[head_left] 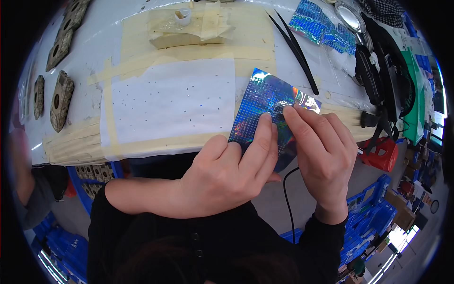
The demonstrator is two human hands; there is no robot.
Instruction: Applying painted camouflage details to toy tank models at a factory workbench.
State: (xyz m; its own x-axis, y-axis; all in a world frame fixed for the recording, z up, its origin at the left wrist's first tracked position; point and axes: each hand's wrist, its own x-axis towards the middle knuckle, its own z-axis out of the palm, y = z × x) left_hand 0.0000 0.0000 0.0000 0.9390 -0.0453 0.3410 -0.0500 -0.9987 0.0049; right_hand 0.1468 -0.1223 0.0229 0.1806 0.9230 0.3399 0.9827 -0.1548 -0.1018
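Note:
I hold a shiny blue holographic foil sheet over the near edge of the table. My left hand grips its lower edge, index finger stretched up across the foil. My right hand pinches the sheet from the right, fingertips pressing near its middle where the foil is creased. The bottom part of the sheet is hidden behind my fingers.
A white paper sheet is taped down with beige masking tape. Black tweezers lie behind the foil, more blue foil pieces at back right. Camouflage-patterned blocks sit at left. A small white cap rests on tape scraps. Black gear is at right.

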